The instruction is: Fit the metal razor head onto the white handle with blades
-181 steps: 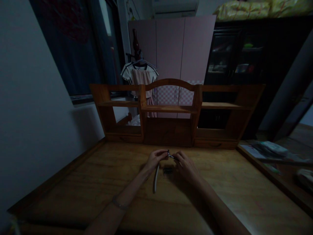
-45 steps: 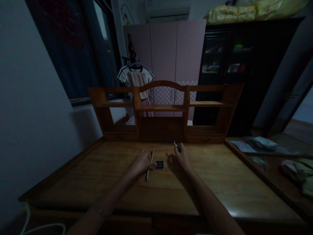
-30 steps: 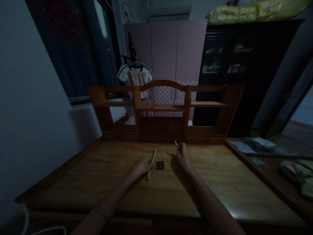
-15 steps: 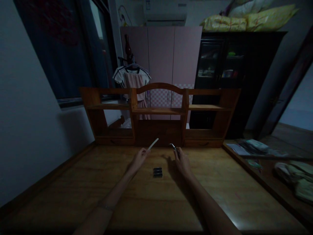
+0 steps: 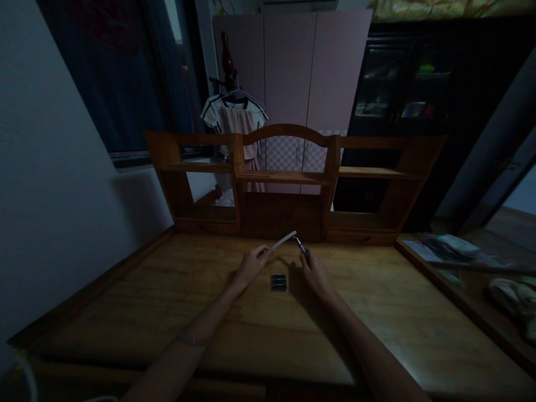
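Note:
My left hand (image 5: 253, 263) is closed around one end of a thin, flat, whitish strip (image 5: 283, 240), which points up and to the right over the wooden desk. My right hand (image 5: 317, 273) grips a slim dark tool with a shiny metal front end (image 5: 300, 244); its exact kind is hard to make out. The tool's tip is at the far end of the strip, and whether they touch I cannot tell. Between my forearms, a small block of three dark bars (image 5: 278, 282) lies on the desk (image 5: 234, 329).
A wooden shelf unit (image 5: 285, 177) with small drawers stands along the desk's far edge. A raised wooden edge (image 5: 456, 301) runs down the right side, with papers (image 5: 448, 245) and cloth (image 5: 515, 301) beyond it. A wall (image 5: 62, 223) is at the left.
My left hand has moved right, bringing the strip's end to the tool's tip in my right hand. The strip lies flatter than before. The camera view has tipped downward and shifted.

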Available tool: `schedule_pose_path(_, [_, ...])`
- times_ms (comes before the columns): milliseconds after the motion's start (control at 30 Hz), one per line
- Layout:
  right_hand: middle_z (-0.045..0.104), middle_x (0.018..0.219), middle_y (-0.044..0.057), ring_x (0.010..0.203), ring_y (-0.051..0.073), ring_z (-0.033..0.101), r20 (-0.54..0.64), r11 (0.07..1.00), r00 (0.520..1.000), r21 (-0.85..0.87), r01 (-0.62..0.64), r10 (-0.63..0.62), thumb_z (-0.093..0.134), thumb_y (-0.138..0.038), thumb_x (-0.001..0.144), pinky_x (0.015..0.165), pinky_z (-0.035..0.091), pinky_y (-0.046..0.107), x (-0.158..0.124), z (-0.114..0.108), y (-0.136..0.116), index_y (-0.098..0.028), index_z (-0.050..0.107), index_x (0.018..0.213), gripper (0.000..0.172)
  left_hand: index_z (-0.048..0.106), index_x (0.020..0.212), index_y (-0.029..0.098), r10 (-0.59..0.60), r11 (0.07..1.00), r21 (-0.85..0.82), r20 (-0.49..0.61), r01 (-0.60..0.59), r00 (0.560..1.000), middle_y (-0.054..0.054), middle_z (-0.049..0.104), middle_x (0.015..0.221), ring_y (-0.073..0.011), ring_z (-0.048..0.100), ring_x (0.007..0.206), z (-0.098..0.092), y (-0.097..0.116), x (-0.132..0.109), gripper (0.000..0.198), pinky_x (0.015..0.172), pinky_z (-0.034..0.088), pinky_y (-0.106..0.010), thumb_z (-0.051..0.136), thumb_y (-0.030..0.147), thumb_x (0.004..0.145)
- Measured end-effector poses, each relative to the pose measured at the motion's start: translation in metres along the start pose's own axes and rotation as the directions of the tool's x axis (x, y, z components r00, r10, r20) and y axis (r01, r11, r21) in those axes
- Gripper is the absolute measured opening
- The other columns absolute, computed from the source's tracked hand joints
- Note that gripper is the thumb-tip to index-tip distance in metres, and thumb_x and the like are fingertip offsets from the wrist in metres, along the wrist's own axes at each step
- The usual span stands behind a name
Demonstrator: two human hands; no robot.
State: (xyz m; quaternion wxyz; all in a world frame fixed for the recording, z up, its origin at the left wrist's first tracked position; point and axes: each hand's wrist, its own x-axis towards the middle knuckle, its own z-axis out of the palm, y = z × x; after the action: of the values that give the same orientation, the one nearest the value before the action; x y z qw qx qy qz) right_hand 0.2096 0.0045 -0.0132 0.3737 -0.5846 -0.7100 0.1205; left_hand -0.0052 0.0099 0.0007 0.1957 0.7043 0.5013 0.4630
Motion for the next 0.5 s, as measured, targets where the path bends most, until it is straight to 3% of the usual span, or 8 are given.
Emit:
schedule_pose_path(300, [0.067, 0.081, 0.009, 0.075, 0.02, 0.062, 0.017, 0.999, 1.0, -0.044, -0.02, 0.021, 0.025, -0.044, 0.096, 0.061, 0.033, 0.025, -0.004, -0.01, -0.011, -0.018, 0.057, 0.103, 0.042, 0.066, 0.079, 0.016, -0.013, 0.998, 0.063, -0.043, 0.015, 0.999, -0.002, 0.065, 0.071, -0.0153, 0.058, 0.067, -0.002, -0.008, 0.003, 0.039, 0.061, 0.04, -0.021, 0.047, 0.049, 0.084])
schedule_pose_path(500, [0.067, 0.083, 0.01, 0.08, 0.021, 0.061, -0.011, 1.0, 1.0, 0.023, -0.017, 0.017, 0.023, -0.045, 0.095, 0.066, 0.035, 0.026, -0.005, -0.015, -0.016, -0.018, 0.062, 0.096, 0.047, 0.067, 0.081, 0.017, 0.046, 0.999, 0.025, -0.03, -0.045, 0.999, -0.001, 0.066, 0.073, -0.0151, 0.058, 0.068, 0.0, -0.004, 0.0, 0.036, 0.063, 0.041, -0.021, 0.047, 0.047, 0.085])
